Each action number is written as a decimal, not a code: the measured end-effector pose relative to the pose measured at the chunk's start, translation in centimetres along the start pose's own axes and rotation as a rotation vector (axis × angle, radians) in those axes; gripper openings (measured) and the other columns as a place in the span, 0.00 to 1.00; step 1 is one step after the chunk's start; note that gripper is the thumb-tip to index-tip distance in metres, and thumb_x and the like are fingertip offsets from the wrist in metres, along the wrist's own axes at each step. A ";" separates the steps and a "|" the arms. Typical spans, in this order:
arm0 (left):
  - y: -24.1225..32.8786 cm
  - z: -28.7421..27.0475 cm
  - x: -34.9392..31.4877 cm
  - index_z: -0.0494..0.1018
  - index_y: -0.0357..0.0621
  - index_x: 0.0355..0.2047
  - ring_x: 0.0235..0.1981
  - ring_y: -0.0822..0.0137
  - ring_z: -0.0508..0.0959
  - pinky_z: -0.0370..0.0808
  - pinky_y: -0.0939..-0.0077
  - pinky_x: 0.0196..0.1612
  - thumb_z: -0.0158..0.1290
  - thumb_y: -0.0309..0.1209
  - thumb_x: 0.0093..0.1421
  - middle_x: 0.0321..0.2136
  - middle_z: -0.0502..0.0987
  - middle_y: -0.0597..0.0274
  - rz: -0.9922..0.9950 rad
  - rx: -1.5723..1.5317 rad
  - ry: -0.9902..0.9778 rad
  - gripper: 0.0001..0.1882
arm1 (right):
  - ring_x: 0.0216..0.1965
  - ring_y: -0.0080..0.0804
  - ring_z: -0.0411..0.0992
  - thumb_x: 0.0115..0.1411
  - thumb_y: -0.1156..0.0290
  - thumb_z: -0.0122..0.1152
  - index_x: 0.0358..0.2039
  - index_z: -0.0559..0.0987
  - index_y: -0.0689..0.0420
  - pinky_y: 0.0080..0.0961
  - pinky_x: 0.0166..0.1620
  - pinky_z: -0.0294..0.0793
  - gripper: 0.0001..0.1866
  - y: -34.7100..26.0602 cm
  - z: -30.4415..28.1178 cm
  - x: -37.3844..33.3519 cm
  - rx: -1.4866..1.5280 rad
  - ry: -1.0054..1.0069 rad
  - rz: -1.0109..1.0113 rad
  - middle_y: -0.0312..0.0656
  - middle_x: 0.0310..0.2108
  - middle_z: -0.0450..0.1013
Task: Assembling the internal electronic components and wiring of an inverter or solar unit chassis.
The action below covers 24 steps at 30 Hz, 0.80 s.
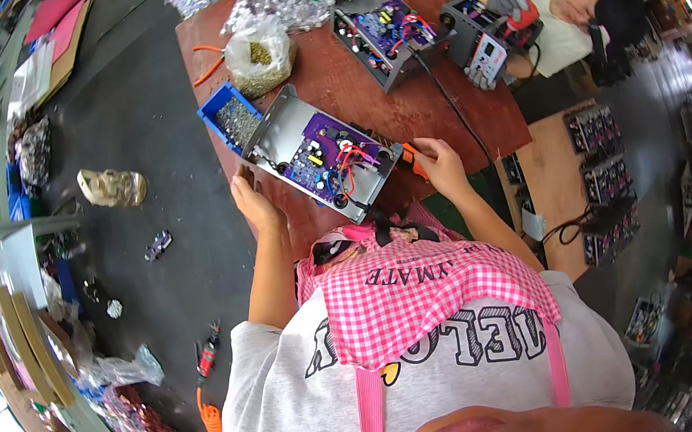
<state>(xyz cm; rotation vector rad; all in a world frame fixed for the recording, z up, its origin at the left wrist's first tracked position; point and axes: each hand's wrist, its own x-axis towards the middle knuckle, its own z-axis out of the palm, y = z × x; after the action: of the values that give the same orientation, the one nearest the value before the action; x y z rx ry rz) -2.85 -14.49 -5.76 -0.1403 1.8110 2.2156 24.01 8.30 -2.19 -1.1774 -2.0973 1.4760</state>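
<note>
A grey metal housing (270, 138) lies tilted on the red-brown table in front of me. Inside it sits a purple circuit board (328, 154) with red and blue wires and several components. My left hand (256, 202) is beside the housing's left end, fingers stretched out and apart; whether the fingertips touch the metal is hard to make out. At the housing's right end, my right hand (441, 168) is closed around an orange-and-black tool (414, 159), whose exact kind I cannot tell. The tool's black end is close to the housing wall.
A blue bin (214, 110) of small metal parts and a bag of fasteners (262, 60) stand behind the housing. Orange-handled pliers (207, 63) lie nearby. Another open housing (403, 60) sits farther back, with a black cable. A gloved co-worker (549, 16) handles a unit at right.
</note>
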 end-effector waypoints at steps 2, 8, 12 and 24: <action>-3.0 -2.5 -1.0 0.65 0.42 0.58 0.59 0.57 0.69 0.68 0.59 0.59 0.41 0.45 0.71 0.58 0.68 0.49 -0.055 -0.043 0.043 0.23 | 0.54 0.45 0.71 0.57 0.66 0.66 0.57 0.74 0.55 0.39 0.54 0.71 0.27 1.6 0.5 0.6 -0.559 0.038 -0.302 0.45 0.53 0.72; -5.7 -2.6 -9.6 0.68 0.47 0.56 0.55 0.54 0.72 0.70 0.57 0.56 0.37 0.51 0.71 0.49 0.76 0.57 -0.807 -0.298 -0.243 0.25 | 0.56 0.50 0.65 0.52 0.64 0.71 0.65 0.65 0.47 0.43 0.56 0.68 0.40 2.0 1.3 1.5 -0.772 -0.183 -0.286 0.46 0.56 0.65; -0.7 3.8 -14.3 0.72 0.49 0.53 0.53 0.54 0.73 0.66 0.54 0.58 0.37 0.55 0.70 0.48 0.76 0.59 -0.851 -0.204 -0.218 0.27 | 0.52 0.51 0.66 0.51 0.67 0.71 0.65 0.66 0.49 0.43 0.54 0.69 0.40 4.3 0.7 3.3 -0.696 -0.180 -0.418 0.47 0.50 0.66; -3.9 2.3 -11.7 0.70 0.37 0.48 0.40 0.53 0.79 0.75 0.57 0.42 0.49 0.49 0.66 0.40 0.76 0.51 -0.509 0.205 0.064 0.25 | 0.51 0.52 0.68 0.54 0.60 0.69 0.60 0.71 0.54 0.46 0.56 0.67 0.34 7.1 -2.4 5.9 -0.606 -0.036 -0.566 0.49 0.49 0.69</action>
<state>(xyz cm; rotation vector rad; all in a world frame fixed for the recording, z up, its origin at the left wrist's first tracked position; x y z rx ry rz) 9.60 -13.35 -6.04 -0.5660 1.7751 1.6831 25.11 15.29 -8.63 -0.6110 -2.6942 0.6313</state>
